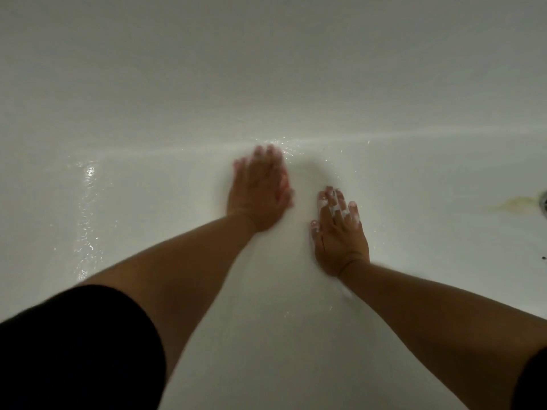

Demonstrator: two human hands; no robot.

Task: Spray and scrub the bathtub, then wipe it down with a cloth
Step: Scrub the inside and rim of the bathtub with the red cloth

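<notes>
Pressing flat on the wet floor of the bathtub (183,380), both hands work bare; no brush, cloth or spray bottle is in view. The left hand (259,196) lies palm down, fingers (268,156) straight and close together, holding nothing; its outline is blurred, which suggests a rubbing stroke. The right hand (340,241) lies palm down just beside it, fingers (334,202) straight and slightly spread, holding nothing, with white foam (337,210) on the knuckles.

Purpose of placement, as judged: flat palms give the widest contact for spreading cleaner over the floor; this belongs to the scrub step, with the wipe-down not yet begun.

Orientation: the bend where floor meets the far wall runs crosswise just beyond the left fingertips. The drain (544,207) and a yellowish stain (513,202) lie well to the right of the right fingers. The tub's long axis therefore appears to run left to right, drain end rightward. Wet glints (88,176) lie well left of the left fingers.
</notes>
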